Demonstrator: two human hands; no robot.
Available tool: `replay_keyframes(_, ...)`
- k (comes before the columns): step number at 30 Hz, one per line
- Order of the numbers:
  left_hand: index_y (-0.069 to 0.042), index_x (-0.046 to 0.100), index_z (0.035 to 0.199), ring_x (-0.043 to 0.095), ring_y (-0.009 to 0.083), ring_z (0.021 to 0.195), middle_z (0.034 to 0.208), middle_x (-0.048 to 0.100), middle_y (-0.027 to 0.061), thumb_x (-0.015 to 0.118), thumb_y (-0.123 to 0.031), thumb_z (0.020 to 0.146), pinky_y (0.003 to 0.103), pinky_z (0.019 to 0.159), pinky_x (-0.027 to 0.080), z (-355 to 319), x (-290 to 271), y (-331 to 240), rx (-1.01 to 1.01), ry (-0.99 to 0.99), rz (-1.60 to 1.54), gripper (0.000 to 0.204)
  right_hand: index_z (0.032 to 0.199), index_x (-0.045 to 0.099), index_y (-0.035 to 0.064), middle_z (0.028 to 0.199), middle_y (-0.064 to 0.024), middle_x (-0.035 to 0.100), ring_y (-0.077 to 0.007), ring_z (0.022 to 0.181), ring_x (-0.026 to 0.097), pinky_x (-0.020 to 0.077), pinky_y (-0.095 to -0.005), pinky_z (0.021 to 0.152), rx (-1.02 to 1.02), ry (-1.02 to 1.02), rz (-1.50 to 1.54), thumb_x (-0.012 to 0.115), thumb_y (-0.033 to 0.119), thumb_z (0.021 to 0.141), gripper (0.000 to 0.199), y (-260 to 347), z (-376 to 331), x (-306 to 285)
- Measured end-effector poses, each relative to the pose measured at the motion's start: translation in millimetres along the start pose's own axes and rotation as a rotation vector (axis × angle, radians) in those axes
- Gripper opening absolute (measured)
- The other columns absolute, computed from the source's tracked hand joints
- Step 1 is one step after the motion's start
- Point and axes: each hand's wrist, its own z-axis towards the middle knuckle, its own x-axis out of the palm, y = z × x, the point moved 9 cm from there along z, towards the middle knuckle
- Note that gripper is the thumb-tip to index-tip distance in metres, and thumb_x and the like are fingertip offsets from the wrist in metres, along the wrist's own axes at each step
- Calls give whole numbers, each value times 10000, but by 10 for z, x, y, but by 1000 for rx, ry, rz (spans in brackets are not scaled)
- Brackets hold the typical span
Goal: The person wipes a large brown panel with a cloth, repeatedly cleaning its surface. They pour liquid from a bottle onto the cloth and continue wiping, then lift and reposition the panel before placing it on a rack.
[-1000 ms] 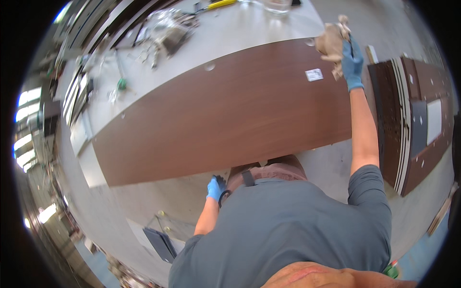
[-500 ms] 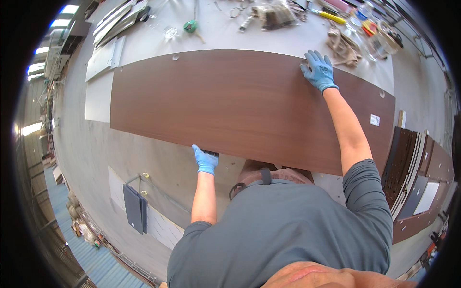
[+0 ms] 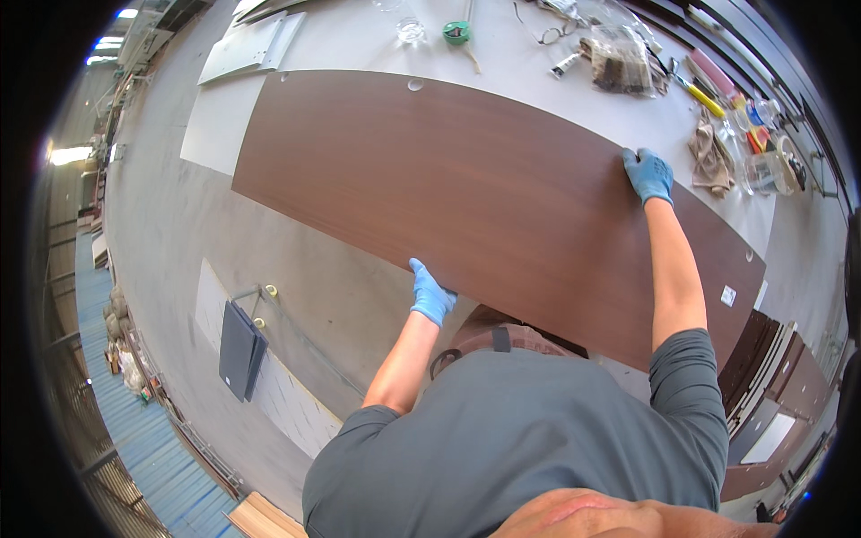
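Note:
A long dark brown wooden panel (image 3: 484,179) lies flat across a pale grey workbench (image 3: 359,36). Both my hands wear blue gloves. My left hand (image 3: 431,293) grips the panel's near long edge, close to my body. My right hand (image 3: 648,174) holds the far long edge, fingers spread over it. The panel has round holes near its far corners and a small white sticker (image 3: 729,294) toward its right end.
Clutter lies along the bench's far side: a green tape measure (image 3: 456,32), a clear bag (image 3: 619,63), a beige rag (image 3: 710,154), a yellow tool (image 3: 705,99), plastic bottles (image 3: 764,170). More brown panels (image 3: 771,377) are stacked at right. A dark board (image 3: 240,350) stands on the floor at left.
The panel has swung round and now lies across the bench from left to right. My right hand has shifted along its far edge; my left hand stays on the near edge.

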Motion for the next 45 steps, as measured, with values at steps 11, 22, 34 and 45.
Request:
replay_keyframes(11, -112, 432, 1617, 454, 309, 1482, 1640, 483, 82, 167, -803, 1041, 482, 1236, 373, -26, -380, -73, 174, -204, -107, 937, 760, 725, 94, 832, -193, 736, -395, 821, 712, 529, -524, 752, -206, -192, -100, 558, 612, 1002, 596, -30, -112, 46)
replay_keyframes(22, -50, 534, 1547, 624, 303, 1321, 1472, 653, 106, 247, -706, 1083, 445, 1179, 446, -460, -524, -335, 231, -1147, 168, 853, 826, 776, 96, 897, -153, 771, -367, 889, 730, 541, -496, 803, -104, -113, -157, 565, 644, 987, 609, -60, -66, 41)
replay_keyframes(34, -70, 552, 1538, 607, 271, 1331, 1427, 676, 90, 265, -618, 1120, 391, 1147, 468, 217, -727, -253, 259, -539, -193, 747, 863, 808, 58, 965, -261, 746, -446, 958, 714, 536, -522, 884, -123, -41, 21, 365, 783, 1013, 863, -160, -266, -378)
replay_keyframes(45, -196, 496, 1570, 441, 320, 1463, 1621, 482, 36, 336, -717, 995, 515, 1186, 400, -129, 107, -556, 222, 221, -313, 792, 678, 670, 54, 738, -216, 646, -416, 695, 643, 469, -507, 632, -267, -627, 2, 547, 724, 1002, 755, 239, -1496, -2908)
